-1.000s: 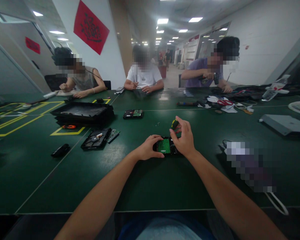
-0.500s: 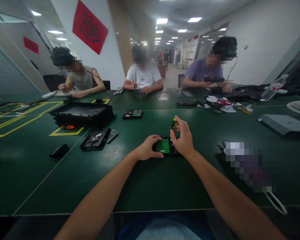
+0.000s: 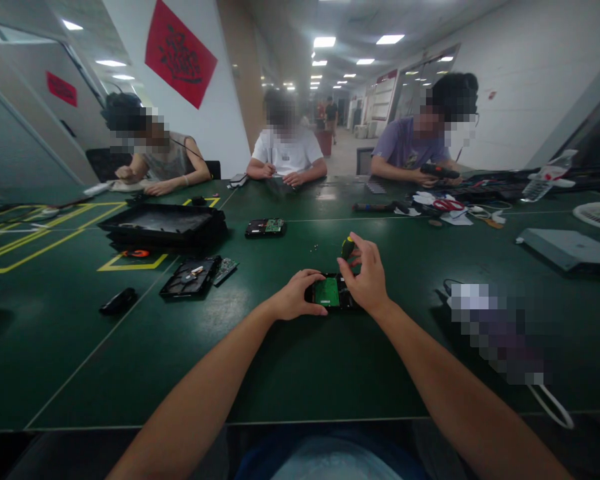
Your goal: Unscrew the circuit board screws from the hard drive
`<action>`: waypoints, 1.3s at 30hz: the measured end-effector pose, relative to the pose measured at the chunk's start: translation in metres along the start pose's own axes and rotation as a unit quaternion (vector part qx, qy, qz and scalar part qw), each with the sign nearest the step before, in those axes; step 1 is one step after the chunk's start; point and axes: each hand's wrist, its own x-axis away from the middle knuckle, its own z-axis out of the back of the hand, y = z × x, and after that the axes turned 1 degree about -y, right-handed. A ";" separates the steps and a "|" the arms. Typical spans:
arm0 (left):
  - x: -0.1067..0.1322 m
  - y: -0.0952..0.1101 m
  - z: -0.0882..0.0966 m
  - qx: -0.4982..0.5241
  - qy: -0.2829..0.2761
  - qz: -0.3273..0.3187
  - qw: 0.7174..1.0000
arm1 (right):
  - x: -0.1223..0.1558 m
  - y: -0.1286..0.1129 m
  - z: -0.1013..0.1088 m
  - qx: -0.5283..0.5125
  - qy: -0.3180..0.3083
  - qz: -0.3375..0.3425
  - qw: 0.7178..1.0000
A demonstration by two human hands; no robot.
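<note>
A hard drive with a green circuit board lies on the dark green table in front of me. Its left end is gripped by my left hand, thumb along the near edge and fingers over the far edge. Above the drive's right part, my right hand pinches the black and yellow handle of a screwdriver. The hand hides the screwdriver's shaft and tip. Several tiny screws lie just beyond the drive.
Another hard drive lies farther off. To the left are black trays, an opened drive case, a loose circuit board and a black object. A grey box sits right. Three people sit opposite.
The screwdriver handle has turned and tilted slightly in my right hand. My left hand and the hard drive stay put. The person at right has shifted with a power tool in hand.
</note>
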 end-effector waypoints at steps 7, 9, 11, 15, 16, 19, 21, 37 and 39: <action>0.000 -0.002 0.000 0.002 0.002 0.002 1.000 | 0.000 -0.003 0.001 0.007 -0.001 0.011 1.000; 0.000 -0.003 -0.001 0.000 0.004 -0.002 1.000 | 0.000 -0.002 0.001 0.010 0.003 0.011 1.000; -0.001 -0.004 -0.001 -0.004 0.005 -0.007 1.000 | 0.000 -0.002 0.001 0.014 0.009 0.011 1.000; -0.001 -0.004 -0.001 -0.006 0.000 -0.006 1.000 | 0.000 -0.002 0.001 0.003 0.011 0.015 1.000; -0.001 -0.004 -0.001 -0.005 -0.001 -0.004 1.000 | 0.000 -0.002 0.001 0.001 0.008 0.015 1.000; -0.001 -0.002 -0.001 -0.003 0.000 0.001 1.000 | 0.000 -0.001 0.000 0.002 0.001 0.008 1.000; -0.001 -0.001 0.000 -0.003 -0.001 0.000 1.000 | 0.001 0.000 0.000 0.006 0.002 0.003 1.000; 0.000 0.001 0.001 -0.001 -0.001 0.000 1.000 | 0.001 0.000 0.000 0.006 0.012 -0.004 1.000; 0.000 -0.001 0.001 0.000 0.000 0.000 1.000 | 0.001 0.001 0.000 -0.003 0.011 -0.003 1.000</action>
